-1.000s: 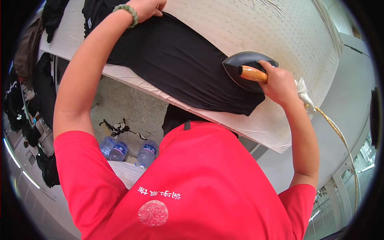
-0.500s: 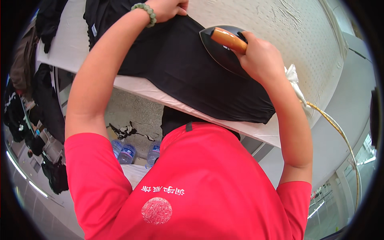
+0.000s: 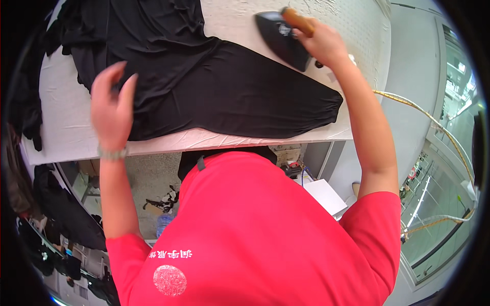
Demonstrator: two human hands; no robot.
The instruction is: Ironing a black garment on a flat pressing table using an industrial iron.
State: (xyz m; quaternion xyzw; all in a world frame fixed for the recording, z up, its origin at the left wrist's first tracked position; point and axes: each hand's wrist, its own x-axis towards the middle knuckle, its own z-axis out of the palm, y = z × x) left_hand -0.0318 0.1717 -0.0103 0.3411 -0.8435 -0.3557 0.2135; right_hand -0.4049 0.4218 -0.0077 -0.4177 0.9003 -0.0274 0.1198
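Observation:
A black garment (image 3: 204,86) lies across the padded table, one sleeve stretched to the right and ending in a gathered cuff. Folds and creases show around its upper left part. My right hand (image 3: 326,43) grips the iron (image 3: 282,40) by its wooden handle. The dark iron sits just beyond the sleeve's far edge, over the pale table cover. My left hand (image 3: 112,107) hovers by the garment's near left part, thumb and fingers apart, slightly blurred, with nothing in it. A bracelet circles the left wrist.
The table (image 3: 66,112) has a white cover that hangs over its near edge. A yellow-and-white hose (image 3: 426,109) runs off to the right. Dark clothes (image 3: 64,204) hang at the left. Below the table are a plastic bottle (image 3: 164,223) and a white box (image 3: 325,197).
My left hand has let go of the cloth and come back toward me. The iron has moved off the sleeve onto the table cover. The view has shifted.

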